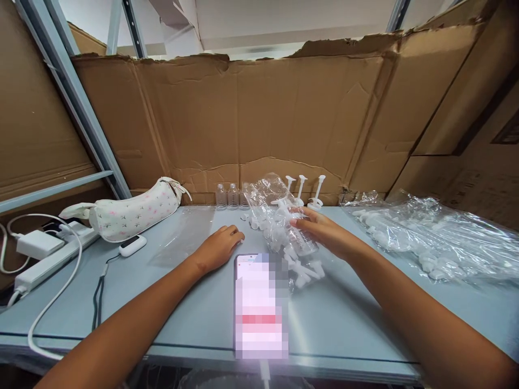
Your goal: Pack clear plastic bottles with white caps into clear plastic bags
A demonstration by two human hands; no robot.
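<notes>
— While the right hand lies flat on it, which way does the clear plastic bag run?

— Its long axis goes from the cardboard wall toward the person, ending beside the phone. It is crinkled, see-through and full of small white pump parts.

— And the grip?

— Fingers stretched out, resting on the bag, not closed around it. The left hand rests loosely curled on the tabletop, just left of the bag, holding nothing.

— Beyond the right hand?

— Three white pumps stand upright, small clear bottles to their left. A second bag lies to the right.
</notes>
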